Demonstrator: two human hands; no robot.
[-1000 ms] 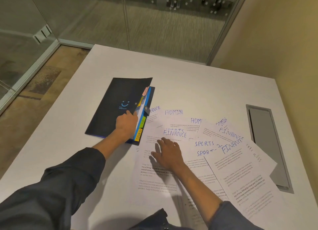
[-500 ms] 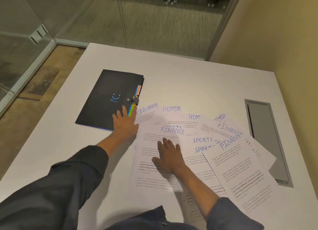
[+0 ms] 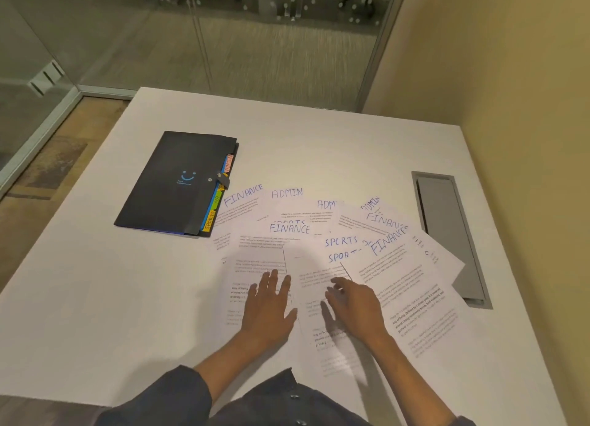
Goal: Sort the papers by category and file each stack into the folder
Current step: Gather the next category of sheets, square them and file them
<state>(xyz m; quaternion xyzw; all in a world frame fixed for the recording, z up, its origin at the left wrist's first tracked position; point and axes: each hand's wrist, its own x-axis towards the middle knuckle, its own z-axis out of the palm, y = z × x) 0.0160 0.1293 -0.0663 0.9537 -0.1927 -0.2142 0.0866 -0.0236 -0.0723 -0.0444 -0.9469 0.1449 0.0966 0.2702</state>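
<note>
From the head view, both hands are down on the spread of papers [image 3: 319, 266] near the front edge of the white table [image 3: 95, 298]. The left hand [image 3: 271, 304] lies flat, fingers straight and close together, palm pressing the sheet headed FINANCE [image 3: 289, 228]; it grips nothing. The right hand [image 3: 354, 307] is beside it, fingers relaxed and slightly bent, tips touching the next sheet over; blur softens the fingertips, but nothing is pinched or held. The two hands sit just apart, either side of a paper edge.

The papers are thin white sheets of printed text, fanned and overlapping across the table's middle towards its right side, with blue handwritten headings: FINANCE, ADMIN [image 3: 286, 193] and SPORTS [image 3: 341, 241] show more than once. The rightmost sheets reach over the edge of a grey rectangular cable hatch [image 3: 447, 234] set flush near the table's right edge.

The folder [image 3: 178, 183] lies closed towards the table's left side, a matte black rectangle turned at an angle, with a small blue smile mark and a snap strap. Coloured index tabs [image 3: 212, 215], orange, green and yellow, poke out along its right edge, touching the nearest FINANCE sheet. Dark sleeves [image 3: 166, 397] fill the front edge. Beyond the table's far edge stand glass partitions [image 3: 223, 42], with a plain beige wall [image 3: 510, 74] on the right.
</note>
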